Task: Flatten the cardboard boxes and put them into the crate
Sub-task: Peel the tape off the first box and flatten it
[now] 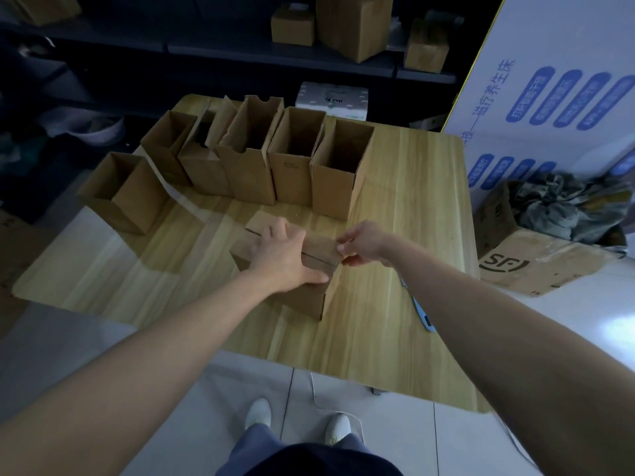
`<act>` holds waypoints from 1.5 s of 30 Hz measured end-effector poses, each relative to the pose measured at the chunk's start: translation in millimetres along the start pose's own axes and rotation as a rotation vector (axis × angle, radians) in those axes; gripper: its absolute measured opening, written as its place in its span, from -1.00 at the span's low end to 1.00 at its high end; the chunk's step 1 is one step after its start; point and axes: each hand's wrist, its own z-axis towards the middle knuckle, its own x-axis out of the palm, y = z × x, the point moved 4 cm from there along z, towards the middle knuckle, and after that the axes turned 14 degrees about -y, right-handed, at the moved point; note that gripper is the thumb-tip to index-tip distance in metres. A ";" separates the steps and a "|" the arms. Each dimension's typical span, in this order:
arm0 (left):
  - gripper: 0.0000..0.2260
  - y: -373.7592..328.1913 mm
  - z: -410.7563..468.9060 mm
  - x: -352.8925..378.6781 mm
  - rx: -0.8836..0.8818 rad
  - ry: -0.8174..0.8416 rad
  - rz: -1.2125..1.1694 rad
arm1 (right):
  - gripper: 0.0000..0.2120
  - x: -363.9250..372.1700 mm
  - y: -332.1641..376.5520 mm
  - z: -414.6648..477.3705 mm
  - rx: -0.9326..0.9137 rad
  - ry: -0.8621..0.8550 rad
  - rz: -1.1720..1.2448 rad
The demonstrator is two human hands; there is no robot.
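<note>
Pressing with straight fingers, left hand (285,255) steadies box (305,298) mid-tabletop (395,207); right hand (364,243) pinches flap (321,247), probably to unfold it.

The letters "SF" stand in dark print inside a ring logo on the flap of the open cardboard box on the floor (515,266). The tall white panel (556,46) carries blue Chinese characters set sideways, "磁疗养生床". Its blue ovals (567,97) hold writing too blurred to read, as does the small mark on the white box (331,97).
</note>
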 end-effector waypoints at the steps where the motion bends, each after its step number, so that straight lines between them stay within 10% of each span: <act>1: -0.09 -1.7 -2.7 3.0 0.022 0.028 0.044 | -0.68 1.0 0.2 1.0 0.000 -0.010 0.031; 7: 0.10 1.1 -2.1 11.0 -0.011 0.197 0.040 | -0.71 3.1 -15.2 2.6 0.062 0.008 0.139; 22: -0.16 39.3 -11.3 -3.1 0.192 0.257 -0.164 | -0.50 29.0 13.5 -8.2 -0.258 0.079 -0.040; 30: -0.28 73.3 -31.5 6.6 -0.140 -0.039 -0.456 | -0.48 54.2 31.4 -15.4 -0.438 0.115 -0.199; 37: -0.45 91.9 -31.9 -2.2 -0.092 -0.087 -0.539 | -0.63 63.5 55.5 -8.8 -0.571 0.029 -0.397; 41: -0.54 99.3 -33.4 -4.5 -0.133 -0.235 -0.517 | -0.37 74.0 71.6 -7.9 -0.682 -0.018 -0.613; 45: -0.63 115.5 -41.6 6.1 -0.543 -0.417 -0.589 | -0.33 83.8 77.0 -8.1 -0.750 -0.011 -0.686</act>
